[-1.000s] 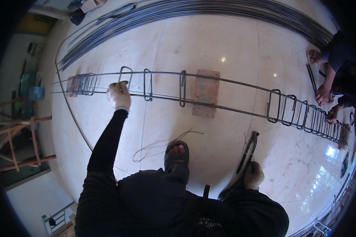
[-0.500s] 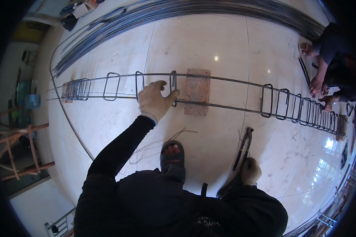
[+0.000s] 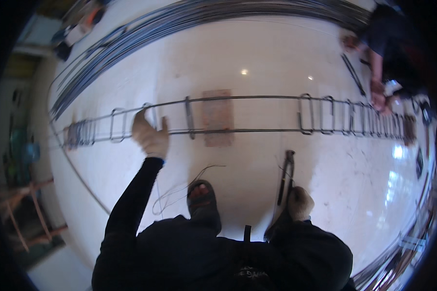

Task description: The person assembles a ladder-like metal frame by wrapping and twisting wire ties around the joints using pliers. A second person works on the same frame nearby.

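Note:
My left hand (image 3: 151, 139), in a pale work glove, reaches over two long rebar rods (image 3: 264, 97). Its thumb stands apart from the fingers, around one wire-like rebar stirrup (image 3: 155, 116); no grip shows through the blur. Just right of it, another stirrup (image 3: 189, 118) hangs on the rods. My right hand (image 3: 301, 202), gloved too, is low at the right, closed round one handle of dark pincers (image 3: 289, 165). Their other handle points free beside it. A thin tie wire seems to cross the pincers.
A flat reddish block (image 3: 217, 138) lies under the rods. More stirrups (image 3: 329, 114) bunch toward both ends. Long rebar (image 3: 179, 17) lies across the back. At the far right a person's hands (image 3: 379, 99) work by the rods. Loose wire (image 3: 172, 191) lies near my sandalled foot (image 3: 201, 201).
The view has shifted, sliding the scene left. My left hand has moved left along the rods, from between two stirrups to the left one. My right hand still holds the pincers.

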Demonstrator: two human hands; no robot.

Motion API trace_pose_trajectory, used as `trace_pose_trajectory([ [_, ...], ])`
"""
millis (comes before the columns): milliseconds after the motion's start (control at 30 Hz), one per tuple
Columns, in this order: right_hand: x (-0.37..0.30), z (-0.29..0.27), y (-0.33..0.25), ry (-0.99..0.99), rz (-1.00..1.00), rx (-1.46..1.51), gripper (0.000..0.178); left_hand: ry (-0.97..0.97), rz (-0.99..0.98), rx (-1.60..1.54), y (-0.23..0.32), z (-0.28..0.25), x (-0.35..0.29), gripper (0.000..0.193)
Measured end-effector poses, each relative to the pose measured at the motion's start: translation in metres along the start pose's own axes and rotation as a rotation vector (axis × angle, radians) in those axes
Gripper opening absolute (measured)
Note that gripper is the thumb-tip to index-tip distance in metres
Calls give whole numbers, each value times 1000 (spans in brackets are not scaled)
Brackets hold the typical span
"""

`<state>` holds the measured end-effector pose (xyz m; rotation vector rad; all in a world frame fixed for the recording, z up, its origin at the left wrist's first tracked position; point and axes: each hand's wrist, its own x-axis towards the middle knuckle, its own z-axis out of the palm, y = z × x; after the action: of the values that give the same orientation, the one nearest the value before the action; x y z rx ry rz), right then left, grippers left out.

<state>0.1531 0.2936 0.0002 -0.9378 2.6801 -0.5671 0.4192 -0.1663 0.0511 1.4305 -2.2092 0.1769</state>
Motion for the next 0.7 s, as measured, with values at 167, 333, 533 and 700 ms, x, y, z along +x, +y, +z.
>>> trace_pose_trajectory([
  [167,11,-10,-12,-83,31,5,12,-235,-185,-47,-95,27,-25,39],
  [333,7,-9,-3,-39,41,62,11,-289,-80,-134,-100,32,-18,39],
  [533,5,-12,-7,-96,99,58,13,-419,-320,-101,-92,29,-15,41],
  [700,4,-13,-6,-115,91,56,14,-413,-310,-91,-84,21,-12,41],
])
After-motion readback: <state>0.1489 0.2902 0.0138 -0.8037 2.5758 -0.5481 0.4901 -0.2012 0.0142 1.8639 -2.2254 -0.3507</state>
